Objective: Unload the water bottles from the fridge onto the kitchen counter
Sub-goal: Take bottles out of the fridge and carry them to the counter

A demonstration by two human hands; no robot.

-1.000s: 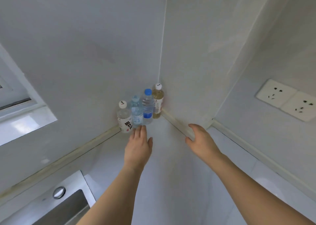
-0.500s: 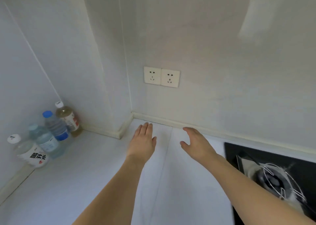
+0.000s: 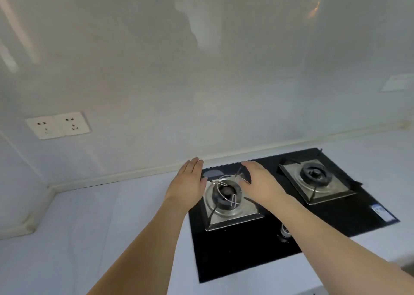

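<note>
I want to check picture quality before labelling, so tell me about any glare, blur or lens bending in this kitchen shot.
Head view: soft streaky reflections on the glossy wall, with one orange glint top right; the wall trim bows from wide-angle distortion; left hand, right hand and hob look slightly soft.

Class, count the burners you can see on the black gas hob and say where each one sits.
2. The left burner sits between the two hands; the right burner sits nearer the hob's far right corner. None appears hidden.

No legible text anywhere. One small blue-and-white sticker (image 3: 380, 212) sits on the black hob (image 3: 246, 250), at its right front corner; print too blurred to read. Wall sockets (image 3: 58, 125), left of hob, bear no readable marking.
</note>
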